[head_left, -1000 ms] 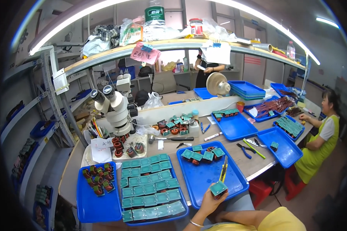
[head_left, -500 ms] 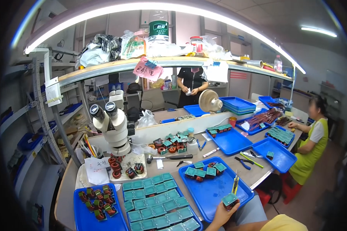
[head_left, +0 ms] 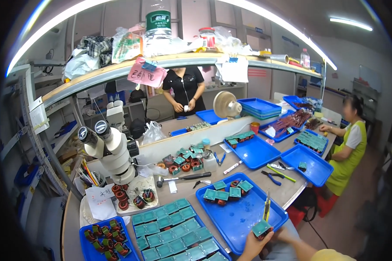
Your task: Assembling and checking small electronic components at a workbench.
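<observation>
Lifted slightly nearer, green-topped coil component (head_left: 262,228) now clamped in one hand's (head_left: 253,245) grip.
Yellow tweezers (head_left: 267,208) stand just above it; blue tray (head_left: 239,217) lies beyond; which hand, cannot tell.

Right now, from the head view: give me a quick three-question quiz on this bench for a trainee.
1. Which instrument stands at the left of the bench? A) stereo microscope B) drill press C) label printer
2. True or false: the blue tray just beyond the hands is packed full of parts.
3. What small part is held up where the left hand and right hand meet?

Key: 1 A. 2 False: it holds only a small cluster of parts at its far end and a yellow-handled tool. 3 A teal-topped coil component.
</observation>
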The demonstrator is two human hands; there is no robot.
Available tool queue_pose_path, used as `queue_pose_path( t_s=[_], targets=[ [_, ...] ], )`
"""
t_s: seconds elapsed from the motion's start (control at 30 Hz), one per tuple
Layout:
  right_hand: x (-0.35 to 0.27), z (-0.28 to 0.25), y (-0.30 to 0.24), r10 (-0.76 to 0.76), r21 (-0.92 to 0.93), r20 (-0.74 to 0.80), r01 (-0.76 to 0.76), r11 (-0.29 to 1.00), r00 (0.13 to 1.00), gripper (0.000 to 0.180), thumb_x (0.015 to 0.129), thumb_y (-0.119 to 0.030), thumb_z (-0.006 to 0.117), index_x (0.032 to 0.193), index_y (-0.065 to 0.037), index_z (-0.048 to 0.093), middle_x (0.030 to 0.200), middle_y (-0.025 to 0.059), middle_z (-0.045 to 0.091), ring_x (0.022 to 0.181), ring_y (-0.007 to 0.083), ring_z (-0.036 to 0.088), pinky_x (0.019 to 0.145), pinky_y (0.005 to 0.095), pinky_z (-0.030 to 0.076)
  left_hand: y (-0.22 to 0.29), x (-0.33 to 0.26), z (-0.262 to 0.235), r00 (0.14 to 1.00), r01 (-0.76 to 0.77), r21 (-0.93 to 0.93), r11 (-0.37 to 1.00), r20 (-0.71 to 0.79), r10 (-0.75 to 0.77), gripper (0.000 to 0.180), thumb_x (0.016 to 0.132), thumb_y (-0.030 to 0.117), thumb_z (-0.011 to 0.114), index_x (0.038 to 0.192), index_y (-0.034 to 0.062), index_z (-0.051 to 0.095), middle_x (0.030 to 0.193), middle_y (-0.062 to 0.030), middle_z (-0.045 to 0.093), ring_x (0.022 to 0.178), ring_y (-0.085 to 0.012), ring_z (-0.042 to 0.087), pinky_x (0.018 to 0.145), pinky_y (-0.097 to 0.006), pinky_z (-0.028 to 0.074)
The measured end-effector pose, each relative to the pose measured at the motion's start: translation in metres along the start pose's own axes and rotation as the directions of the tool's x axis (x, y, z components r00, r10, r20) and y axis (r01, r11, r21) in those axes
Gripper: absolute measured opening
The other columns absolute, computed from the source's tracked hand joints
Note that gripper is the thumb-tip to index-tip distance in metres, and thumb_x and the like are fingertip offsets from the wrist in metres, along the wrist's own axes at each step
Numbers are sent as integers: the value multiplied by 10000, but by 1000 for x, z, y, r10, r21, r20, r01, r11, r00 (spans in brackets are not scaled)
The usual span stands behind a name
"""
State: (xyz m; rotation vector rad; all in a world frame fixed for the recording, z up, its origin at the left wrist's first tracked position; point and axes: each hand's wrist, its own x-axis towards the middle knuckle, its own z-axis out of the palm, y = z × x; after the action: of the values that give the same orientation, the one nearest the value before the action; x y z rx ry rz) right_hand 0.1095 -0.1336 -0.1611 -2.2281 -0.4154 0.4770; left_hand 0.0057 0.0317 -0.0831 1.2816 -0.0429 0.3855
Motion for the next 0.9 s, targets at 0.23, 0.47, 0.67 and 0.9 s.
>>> queue_pose_path(
  t_s=[0.23, 0.47, 0.67, 0.9],
  targets=[
    [-42, -43, 237, -102, -49, -366, 90, 995, 925, 183, 798, -147, 527, 723, -11, 625, 610, 58, 599, 531, 157, 552, 503, 278, 443, 13, 2, 4, 990, 129, 17, 991, -51, -128, 194, 760, 103, 660, 902, -11, 596, 867, -46, 621, 800, -98, 569, 729, -233, 445],
    [6, -61, 248, -94, -86, -76, 88, 992, 993, 190, 804, -168, 525, 765, -14, 628, 648, 62, 610, 559, 162, 565, 519, 282, 453, -2, 6, 12, 975, 71, 125, 990, -217, -42, 203, 744, 129, 674, 883, 16, 578, 765, -4, 565, 708, -113, 511, 674, -272, 438],
    [85, -77, 263, -58, -117, 220, 86, 989, 974, 201, 809, -186, 523, 800, -16, 630, 680, 66, 619, 583, 165, 575, 534, 286, 461, 18, 1, 28, 892, 193, 8, 981, -417, -172, 286, 710, 104, 694, 946, 18, 558, 833, -21, 562, 753, -120, 518, 691, -270, 437],
    [192, -131, 195, -69, -170, 509, 179, 969, 858, 221, 815, -208, 521, 841, -19, 633, 717, 70, 630, 611, 169, 588, 551, 290, 470, 12, -8, -1, 921, 384, 132, 914, -124, -369, 212, 733, 135, 675, 902, 55, 576, 816, -11, 563, 723, -90, 519, 640, -243, 427]
  ],
)
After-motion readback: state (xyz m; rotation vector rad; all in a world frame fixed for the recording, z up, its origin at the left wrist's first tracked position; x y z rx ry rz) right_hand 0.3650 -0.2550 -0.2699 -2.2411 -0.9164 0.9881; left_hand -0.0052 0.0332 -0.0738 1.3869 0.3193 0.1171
